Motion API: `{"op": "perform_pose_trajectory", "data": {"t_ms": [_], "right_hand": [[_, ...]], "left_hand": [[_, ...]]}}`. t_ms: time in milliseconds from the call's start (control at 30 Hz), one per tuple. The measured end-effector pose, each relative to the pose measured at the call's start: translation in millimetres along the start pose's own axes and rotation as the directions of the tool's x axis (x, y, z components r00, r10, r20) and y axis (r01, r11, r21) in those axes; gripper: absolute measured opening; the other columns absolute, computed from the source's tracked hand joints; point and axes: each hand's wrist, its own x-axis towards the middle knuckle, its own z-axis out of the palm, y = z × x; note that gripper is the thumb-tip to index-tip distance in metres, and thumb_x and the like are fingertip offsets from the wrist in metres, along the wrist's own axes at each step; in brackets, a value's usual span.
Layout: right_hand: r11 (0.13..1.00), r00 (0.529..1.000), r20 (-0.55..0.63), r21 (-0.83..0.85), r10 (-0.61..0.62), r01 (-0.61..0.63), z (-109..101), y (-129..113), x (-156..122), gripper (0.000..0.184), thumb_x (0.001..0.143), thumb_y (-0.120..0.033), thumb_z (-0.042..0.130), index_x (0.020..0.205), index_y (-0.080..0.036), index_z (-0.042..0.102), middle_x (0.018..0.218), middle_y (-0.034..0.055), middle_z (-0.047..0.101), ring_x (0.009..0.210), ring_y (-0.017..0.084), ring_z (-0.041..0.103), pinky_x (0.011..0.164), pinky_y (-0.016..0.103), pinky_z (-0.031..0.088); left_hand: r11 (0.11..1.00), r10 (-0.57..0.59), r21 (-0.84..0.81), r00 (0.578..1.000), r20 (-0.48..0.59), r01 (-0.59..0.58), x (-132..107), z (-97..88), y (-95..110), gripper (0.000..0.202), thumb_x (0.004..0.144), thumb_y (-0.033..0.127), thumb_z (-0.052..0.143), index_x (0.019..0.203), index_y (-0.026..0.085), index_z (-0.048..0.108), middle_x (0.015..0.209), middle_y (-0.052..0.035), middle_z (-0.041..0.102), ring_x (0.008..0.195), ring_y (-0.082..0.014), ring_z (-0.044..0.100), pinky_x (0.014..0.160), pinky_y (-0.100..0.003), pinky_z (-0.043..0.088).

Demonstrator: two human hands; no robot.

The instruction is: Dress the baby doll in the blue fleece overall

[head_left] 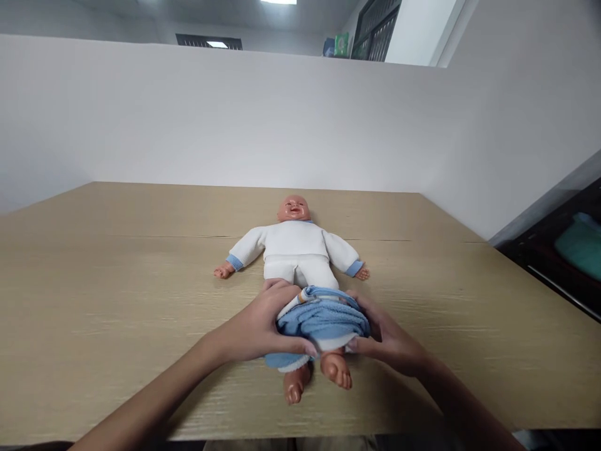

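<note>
A baby doll [295,241] lies on its back on the wooden table, its head away from me and its feet toward me. It has on a white top with blue cuffs and white bottoms. Blue pants [322,322] are bunched around its lower legs, with both bare feet sticking out below. My left hand [267,322] grips the bunched cloth from the left, thumb in front. From the other side, my right hand [387,335] grips the cloth too, its thumb near the white-edged hem. Some of the fingers are hidden behind the fabric.
The wooden table [141,300] spreads out on both sides of the doll. A white partition [235,119] rises along its far edge. At the right stands a dark piece of furniture or opening with a green cloth-like item [582,244] in it.
</note>
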Motion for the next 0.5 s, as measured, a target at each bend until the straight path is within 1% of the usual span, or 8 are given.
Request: {"op": "perform_pose_trajectory", "data": {"t_ms": [67, 100, 167, 233, 267, 333, 433, 500], "right_hand": [[0.999, 0.999, -0.025, -0.03, 0.038, -0.038, -9, 4, 1, 0.074, 0.082, -0.05, 0.09, 0.146, -0.029, 0.06, 0.147, 0.0101, 0.064, 0.136, 0.036, 0.06, 0.113, 0.048, 0.05], [0.998, 0.998, -0.048, -0.036, 0.044, -0.045, -13, 5, 3, 0.074, 0.08, -0.054, 0.09, 0.144, -0.029, 0.062, 0.148, 0.0104, 0.064, 0.135, 0.037, 0.059, 0.112, 0.049, 0.051], [0.999, 0.998, -0.069, -0.042, 0.01, -0.012, -16, 3, 12, 0.061, 0.083, -0.058, 0.087, 0.131, -0.027, 0.068, 0.131, 0.009, 0.068, 0.119, 0.033, 0.064, 0.1, 0.043, 0.054], [0.998, 0.998, -0.035, -0.038, -0.048, 0.046, -16, -2, 26, 0.04, 0.091, -0.058, 0.08, 0.111, -0.024, 0.071, 0.1, 0.0034, 0.066, 0.091, 0.023, 0.061, 0.079, 0.033, 0.051], [0.997, 0.997, -0.02, -0.025, -0.068, 0.068, -15, -5, 35, 0.035, 0.094, -0.056, 0.077, 0.102, -0.023, 0.069, 0.088, 0.0002, 0.059, 0.08, 0.018, 0.055, 0.071, 0.029, 0.045], [0.996, 0.996, -0.028, 0.031, -0.085, 0.086, -13, -10, 54, 0.034, 0.098, -0.055, 0.074, 0.095, -0.023, 0.065, 0.079, -0.0033, 0.05, 0.07, 0.014, 0.045, 0.064, 0.026, 0.036], [0.992, 0.985, -0.155, 0.082, -0.081, 0.094, -9, -7, 79, 0.036, 0.098, -0.057, 0.073, 0.093, -0.022, 0.063, 0.078, -0.0039, 0.049, 0.07, 0.014, 0.043, 0.064, 0.026, 0.034], [0.993, 0.964, -0.255, 0.071, -0.077, 0.098, -5, 2, 87, 0.038, 0.097, -0.059, 0.072, 0.092, -0.023, 0.064, 0.079, -0.0035, 0.05, 0.072, 0.015, 0.044, 0.065, 0.027, 0.036]], "left_hand": [[0.998, 0.031, 0.062, 0.999, 0.022, -0.032, -3, -5.6, -2, 0.057, 0.079, 0.063, 0.09, 0.11, 0.023, 0.063, 0.105, -0.0002, 0.06, 0.11, -0.0266, 0.052, 0.107, -0.04, 0.035], [0.995, 0.036, 0.094, 0.999, 0.032, -0.039, -4, -9.2, -4, 0.056, 0.08, 0.062, 0.09, 0.109, 0.023, 0.063, 0.102, 0.0003, 0.06, 0.108, -0.0262, 0.051, 0.107, -0.04, 0.034], [0.992, 0.023, 0.126, 0.999, 0.044, -0.028, -7, -16.5, -8, 0.045, 0.086, 0.055, 0.086, 0.109, 0.023, 0.064, 0.101, 0.0001, 0.061, 0.107, -0.0253, 0.052, 0.103, -0.039, 0.036], [0.995, -0.02, 0.103, 0.999, 0.032, 0.017, -8, -22.3, -13, 0.032, 0.094, 0.046, 0.078, 0.111, 0.023, 0.065, 0.106, -0.0005, 0.062, 0.104, -0.0229, 0.055, 0.094, -0.035, 0.04], [0.996, -0.046, 0.079, 0.999, 0.013, 0.045, -8, -24.0, -16, 0.028, 0.097, 0.044, 0.075, 0.112, 0.023, 0.065, 0.107, -0.0003, 0.063, 0.1, -0.0211, 0.056, 0.088, -0.033, 0.041], [0.992, -0.111, 0.056, 0.991, -0.07, 0.115, -6, -24.8, -24, 0.029, 0.099, 0.049, 0.072, 0.106, 0.022, 0.065, 0.096, 0.0017, 0.062, 0.086, -0.0178, 0.055, 0.074, -0.03, 0.039], [0.968, -0.216, 0.075, 0.949, -0.229, 0.239, -5, -21.1, -37, 0.045, 0.092, 0.064, 0.075, 0.092, 0.021, 0.061, 0.078, 0.0043, 0.055, 0.073, -0.0161, 0.049, 0.066, -0.03, 0.034], [0.96, -0.263, 0.03, 0.934, -0.24, 0.278, -7, -18.3, -44, 0.048, 0.092, 0.066, 0.075, 0.09, 0.021, 0.06, 0.077, 0.004, 0.056, 0.073, -0.0164, 0.05, 0.067, -0.03, 0.036]]}}
